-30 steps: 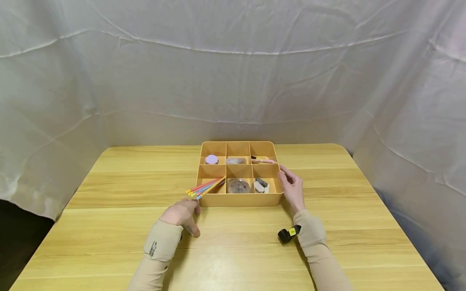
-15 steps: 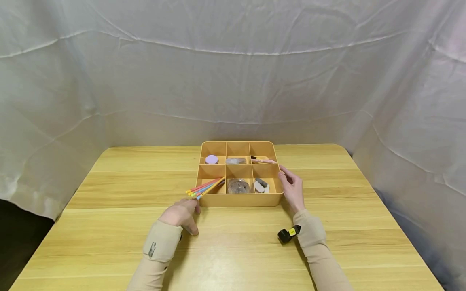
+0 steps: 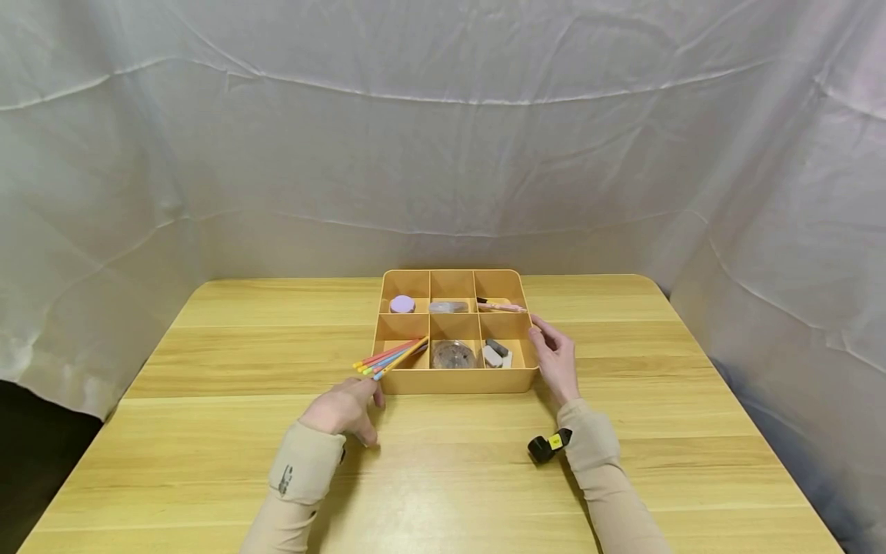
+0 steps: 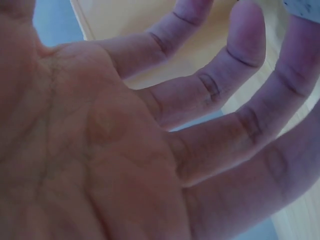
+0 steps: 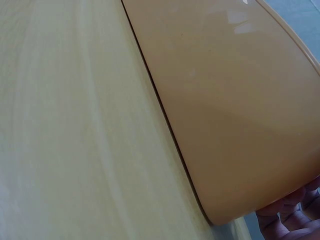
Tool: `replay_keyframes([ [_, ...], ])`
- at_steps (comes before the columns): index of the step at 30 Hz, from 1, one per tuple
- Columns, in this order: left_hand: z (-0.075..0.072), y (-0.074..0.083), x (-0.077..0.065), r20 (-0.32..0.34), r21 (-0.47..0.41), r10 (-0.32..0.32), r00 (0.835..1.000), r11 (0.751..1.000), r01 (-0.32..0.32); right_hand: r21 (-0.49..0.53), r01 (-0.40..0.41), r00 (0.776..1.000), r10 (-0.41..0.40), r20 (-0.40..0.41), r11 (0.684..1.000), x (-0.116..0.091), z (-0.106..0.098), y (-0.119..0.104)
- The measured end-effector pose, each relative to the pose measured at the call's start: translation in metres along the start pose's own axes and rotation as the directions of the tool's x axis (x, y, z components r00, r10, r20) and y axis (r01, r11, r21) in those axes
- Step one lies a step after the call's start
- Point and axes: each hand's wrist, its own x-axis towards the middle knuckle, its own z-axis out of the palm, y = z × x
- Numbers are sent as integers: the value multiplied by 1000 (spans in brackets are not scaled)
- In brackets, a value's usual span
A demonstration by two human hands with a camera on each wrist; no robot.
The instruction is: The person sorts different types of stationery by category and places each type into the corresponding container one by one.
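Observation:
A tan six-compartment organizer box (image 3: pixel 457 382) stands on the table. In the head view my right hand (image 3: pixel 557 362) holds its right side, thumb tip at the rim; in the right wrist view curled fingers (image 5: pixel 292 215) show past the front wall's corner. My left hand (image 3: pixel 342 408) lies by the front left corner, loosely curved. Several colourful pencils (image 3: pixel 396 358) stick out of the front left compartment above that hand. In the left wrist view its palm (image 4: pixel 90 145) holds nothing visible; a speckled pale thing (image 4: pixel 305 7) shows in the top right corner.
The box also contains a lilac round-lidded item (image 3: pixel 402 304), a greyish translucent object (image 3: pixel 448 306), pens (image 3: pixel 501 306), a clear round container (image 3: pixel 453 355), and white and dark grey blocks (image 3: pixel 493 354). Grey curtains (image 3: pixel 443 169) hang around the wooden table (image 3: pixel 457 477).
My left hand and forearm have shifted very slightly to the left. The right hand, the box and its contents stay as they were.

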Motion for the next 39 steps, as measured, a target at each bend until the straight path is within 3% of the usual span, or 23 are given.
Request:
replay_keyframes([
  [4,-1,2,-1,15,-10,15,1000,1000,-15,4,-4,1000,4,1,1000,0,0,0],
  [13,3,7,1,68,-1,169,983,986,-169,7,1,1000,-1,-5,1000,0,0,0],
  [22,5,13,1,128,-68,217,968,975,-210,2,10,1000,-10,-3,1000,0,0,0],
  [25,5,14,3,145,-94,285,947,957,-274,-2,11,1000,-11,-4,1000,0,0,0],
  [29,5,13,5,144,-136,401,905,914,-383,-5,7,1000,-7,-1,1000,0,0,0],
  [34,7,15,9,130,-194,489,863,866,-461,-6,-2,1000,2,4,1000,-1,0,-1],
  [39,8,19,10,124,-318,584,802,789,-525,-10,-17,1000,17,2,1000,-1,0,-2],
])
